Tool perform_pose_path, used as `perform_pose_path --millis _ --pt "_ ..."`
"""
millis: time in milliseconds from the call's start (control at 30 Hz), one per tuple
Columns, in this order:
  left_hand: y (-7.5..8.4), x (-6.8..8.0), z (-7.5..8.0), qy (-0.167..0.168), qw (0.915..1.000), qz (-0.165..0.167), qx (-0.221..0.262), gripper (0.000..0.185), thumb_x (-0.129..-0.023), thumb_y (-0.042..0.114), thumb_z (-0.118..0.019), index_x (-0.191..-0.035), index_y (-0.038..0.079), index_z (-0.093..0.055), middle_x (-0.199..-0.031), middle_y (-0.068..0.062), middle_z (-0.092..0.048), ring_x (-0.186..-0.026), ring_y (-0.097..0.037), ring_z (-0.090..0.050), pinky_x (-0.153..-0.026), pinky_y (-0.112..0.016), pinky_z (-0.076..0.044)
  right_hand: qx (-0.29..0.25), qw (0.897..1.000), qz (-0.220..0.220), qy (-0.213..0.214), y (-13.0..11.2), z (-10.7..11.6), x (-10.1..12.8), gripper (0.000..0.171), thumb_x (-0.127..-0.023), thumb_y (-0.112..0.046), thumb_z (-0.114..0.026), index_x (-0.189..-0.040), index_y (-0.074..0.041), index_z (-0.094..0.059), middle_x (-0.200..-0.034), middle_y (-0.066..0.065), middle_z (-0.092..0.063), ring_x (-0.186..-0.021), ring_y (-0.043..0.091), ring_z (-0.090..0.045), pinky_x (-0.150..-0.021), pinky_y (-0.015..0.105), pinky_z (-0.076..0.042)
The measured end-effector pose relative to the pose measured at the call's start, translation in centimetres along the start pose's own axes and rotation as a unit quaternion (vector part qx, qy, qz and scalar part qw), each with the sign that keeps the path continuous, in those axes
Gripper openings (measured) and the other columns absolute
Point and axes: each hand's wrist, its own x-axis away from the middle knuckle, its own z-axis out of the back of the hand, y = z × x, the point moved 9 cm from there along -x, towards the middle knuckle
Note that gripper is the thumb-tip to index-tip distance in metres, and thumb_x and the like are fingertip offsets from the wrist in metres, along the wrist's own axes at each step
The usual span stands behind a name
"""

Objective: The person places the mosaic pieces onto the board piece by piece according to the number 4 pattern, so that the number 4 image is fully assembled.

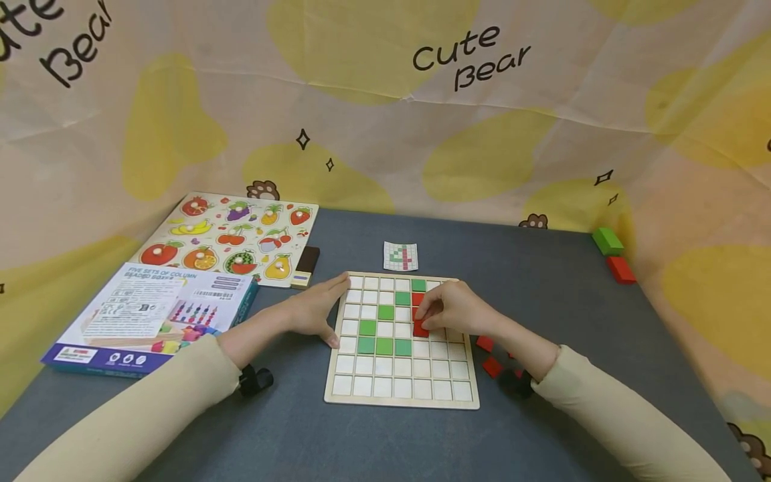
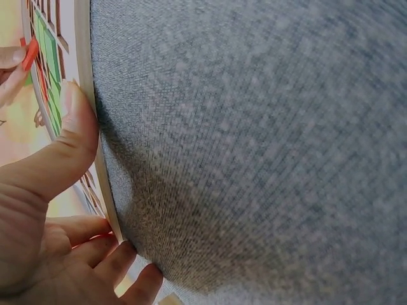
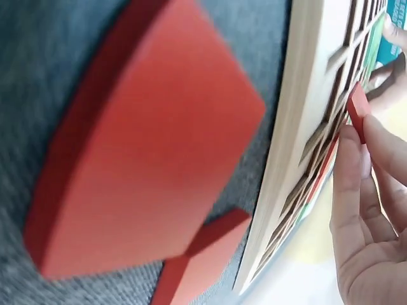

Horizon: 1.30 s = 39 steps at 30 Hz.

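Note:
A wooden grid board (image 1: 402, 404) with white squares lies flat on the table. Several green tiles (image 1: 385, 312) sit in its cells, with red tiles (image 1: 418, 299) in a column at right. Between thumb and fingertips my right hand (image 1: 456, 306) pinches a red tile (image 3: 358, 111), tilted over that column. My left hand (image 1: 313, 311) rests along the board's left edge, thumb and fingers spread apart; the thumb (image 2: 79, 121) touches the rim. My right hand partly hides the upper right cells.
Loose red tiles (image 1: 492, 366) lie just right of the board. Behind it is a small pattern card (image 1: 400, 257). A fruit puzzle board (image 1: 219, 227), a boxed bead toy (image 1: 199, 288) and a dark eraser-like block (image 1: 308, 260) occupy the left. Green (image 1: 607, 241) and red (image 1: 621, 270) blocks sit far right.

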Motion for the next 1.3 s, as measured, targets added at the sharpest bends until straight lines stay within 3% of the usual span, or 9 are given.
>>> perform_pose_path --millis 300,533,833,1033,1300 --pt "0.2 0.1 0.1 0.003 1.0 0.0 0.0 0.118 -0.071 0.031 -0.088 -0.156 -0.005 -0.015 -0.167 -0.023 -0.006 -0.154 -0.042 -0.016 -0.123 -0.054 -0.024 0.049 0.998 0.04 0.006 -0.6 -0.2 0.1 0.009 -0.078 -0.006 -0.081 -0.083 -0.013 -0.077 -0.076 -0.004 -0.074 -0.067 0.002 -0.062 -0.063 0.019 -0.052" --pt "0.2 0.2 0.1 0.001 1.0 0.0 0.003 0.118 -0.072 0.03 -0.088 -0.156 -0.006 -0.014 -0.167 -0.023 -0.005 -0.154 -0.042 -0.015 -0.122 -0.054 -0.025 0.036 0.999 0.036 -0.019 1.5 1.6 0.8 0.005 -0.084 -0.017 -0.078 -0.087 -0.017 -0.075 -0.08 -0.006 -0.072 -0.071 0.006 -0.06 -0.066 0.021 -0.052" --pt "0.3 0.2 0.1 0.005 1.0 -0.007 0.002 0.117 -0.072 0.03 -0.088 -0.156 -0.006 -0.014 -0.166 -0.024 -0.005 -0.154 -0.042 -0.015 -0.122 -0.054 -0.025 0.027 0.991 -0.023 -0.125 7.6 4.2 4.0 0.019 -0.083 -0.018 -0.079 -0.1 -0.018 -0.072 -0.09 0.0 -0.068 -0.083 0.013 -0.061 -0.074 0.022 -0.053" --pt "0.3 0.2 0.1 0.011 0.9998 -0.016 0.001 0.117 -0.071 0.029 -0.088 -0.155 -0.008 -0.015 -0.166 -0.025 -0.006 -0.153 -0.042 -0.015 -0.122 -0.055 -0.026 -0.029 0.981 -0.031 -0.188 8.8 3.7 5.9 0.038 -0.077 -0.016 -0.083 -0.113 -0.02 -0.072 -0.106 0.01 -0.06 -0.096 0.023 -0.051 -0.08 0.026 -0.049" --pt "0.3 0.2 0.1 0.01 0.9998 -0.018 0.001 0.117 -0.071 0.029 -0.088 -0.155 -0.009 -0.016 -0.166 -0.026 -0.007 -0.153 -0.043 -0.016 -0.122 -0.055 -0.025 0.021 0.989 -0.01 -0.149 8.4 3.3 5.8 0.032 -0.073 -0.021 -0.086 -0.102 -0.028 -0.074 -0.098 0.002 -0.06 -0.09 0.017 -0.051 -0.077 0.025 -0.048"
